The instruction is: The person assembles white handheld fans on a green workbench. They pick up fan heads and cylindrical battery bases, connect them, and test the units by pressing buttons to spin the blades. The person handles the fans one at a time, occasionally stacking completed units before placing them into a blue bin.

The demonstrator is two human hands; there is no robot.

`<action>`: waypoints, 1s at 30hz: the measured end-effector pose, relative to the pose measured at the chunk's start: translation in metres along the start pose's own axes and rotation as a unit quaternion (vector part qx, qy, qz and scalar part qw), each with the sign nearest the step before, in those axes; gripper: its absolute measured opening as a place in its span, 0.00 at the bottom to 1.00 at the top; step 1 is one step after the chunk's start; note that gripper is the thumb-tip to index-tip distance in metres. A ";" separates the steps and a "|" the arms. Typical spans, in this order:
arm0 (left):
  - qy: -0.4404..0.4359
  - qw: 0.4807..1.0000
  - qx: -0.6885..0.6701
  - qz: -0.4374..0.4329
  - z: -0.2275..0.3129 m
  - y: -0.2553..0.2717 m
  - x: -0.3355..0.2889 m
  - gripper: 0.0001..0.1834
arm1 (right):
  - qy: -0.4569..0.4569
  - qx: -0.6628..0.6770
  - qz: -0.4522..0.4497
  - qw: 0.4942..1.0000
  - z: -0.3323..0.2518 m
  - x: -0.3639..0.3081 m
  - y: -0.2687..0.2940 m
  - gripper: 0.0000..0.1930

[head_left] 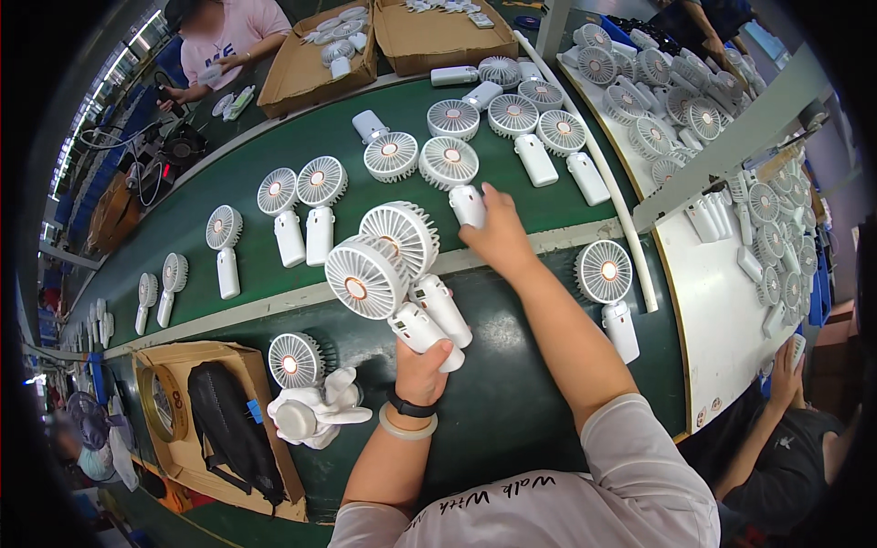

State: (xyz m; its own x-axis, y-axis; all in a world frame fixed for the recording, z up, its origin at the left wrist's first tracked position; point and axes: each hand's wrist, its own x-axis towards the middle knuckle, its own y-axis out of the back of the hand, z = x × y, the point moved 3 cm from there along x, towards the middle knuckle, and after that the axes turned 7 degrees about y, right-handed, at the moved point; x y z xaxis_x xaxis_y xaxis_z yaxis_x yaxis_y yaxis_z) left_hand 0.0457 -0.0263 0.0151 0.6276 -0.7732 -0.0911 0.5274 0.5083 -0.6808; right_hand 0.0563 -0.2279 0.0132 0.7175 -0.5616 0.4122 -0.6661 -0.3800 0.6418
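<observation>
My left hand (422, 373), with a dark wristband and a pale bracelet at its wrist, is closed around the handles of two white handheld fans. The front fan (416, 327) overlaps the rear fan (440, 309), and both round heads tilt up to the left. Farther off, my right hand (501, 236) pinches the handle of another handheld fan (449, 163) that lies on the green conveyor belt. Part of that handle is hidden by my fingers. One more fan (605, 274) lies on the dark near worktop, right of my right forearm.
Several fans (322, 181) lie along the belt. Near left are a cardboard box (283, 447) with a black pouch (233, 425), a fan (295, 362), and a white glove (315, 416) by a round object. A white tube (630, 219) borders a fan-covered table (681, 274). Other people work nearby.
</observation>
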 end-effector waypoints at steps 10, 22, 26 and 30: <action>0.048 0.989 -0.132 -0.054 -0.002 0.005 -0.006 0.45 | -0.226 0.853 -0.224 0.414 -0.025 -0.090 0.036 0.29; 0.083 0.977 -0.184 -0.069 -0.004 0.007 -0.011 0.40 | -0.220 0.812 -0.218 0.495 -0.014 -0.087 0.026 0.25; 0.079 0.979 -0.171 -0.079 -0.002 0.005 -0.009 0.41 | -0.173 0.737 -0.211 0.618 -0.026 -0.089 0.031 0.22; 0.085 0.982 -0.144 -0.083 -0.002 0.006 -0.009 0.40 | -0.228 0.693 -0.209 0.651 -0.024 -0.092 0.027 0.24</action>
State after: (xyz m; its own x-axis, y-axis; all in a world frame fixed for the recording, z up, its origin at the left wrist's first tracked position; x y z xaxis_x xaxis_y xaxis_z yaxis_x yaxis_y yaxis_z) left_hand 0.0414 -0.0171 0.0104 0.4286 -0.9012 -0.0639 0.4153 0.2594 -0.8719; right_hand -0.0223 -0.1693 0.0078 0.9706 -0.2358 -0.0489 -0.2029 -0.6913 -0.6936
